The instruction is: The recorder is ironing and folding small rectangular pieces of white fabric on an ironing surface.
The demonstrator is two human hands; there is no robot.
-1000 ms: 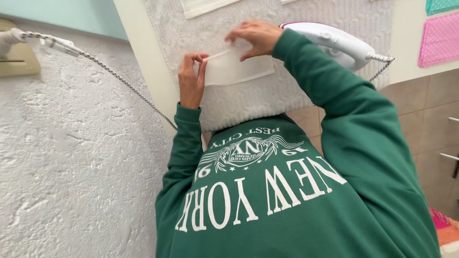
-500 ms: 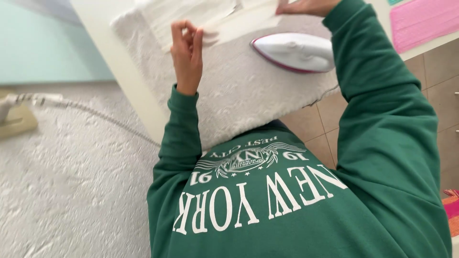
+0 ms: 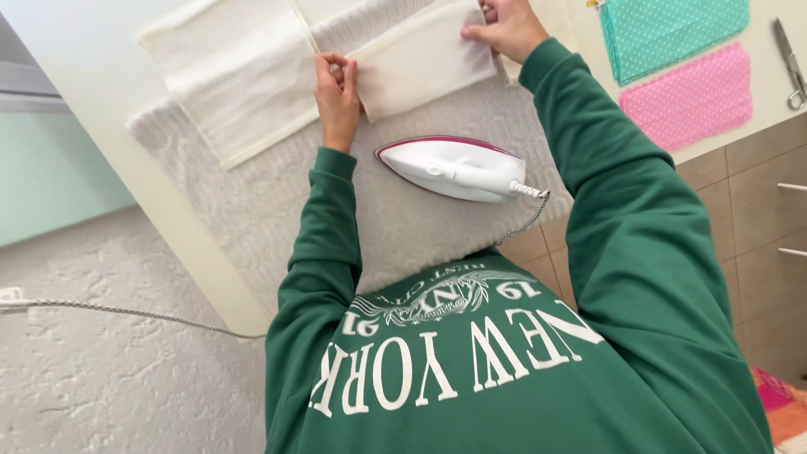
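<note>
Both hands pinch a small cream cloth piece (image 3: 424,57): left hand (image 3: 338,97) closed on its left edge with thumb and fingers, right hand (image 3: 507,27) gripping the top right corner, its fingertips partly cut off by the frame's top edge. Cloth is a plain off-white rectangle, flat, slightly tilted, lying on a pale textured ironing pad (image 3: 277,193) on the white tabletop (image 3: 101,76). Far edge of the cloth runs out of frame, so its full shape cannot be told. Just left of it lies a larger cream cloth (image 3: 231,76), touching or overlapping; which one, hard to say. White iron with a dark pink rim (image 3: 454,166) rests on the pad near the left wrist, between the green sleeves, clear of the held cloth; its cord (image 3: 528,220) drops off the pad's near edge. Right side of tabletop: teal dotted fabric (image 3: 672,29), pink dotted fabric (image 3: 689,97), scissors (image 3: 788,63) at the frame edge, partly cropped. Open pad room lies below the left hand.
</note>
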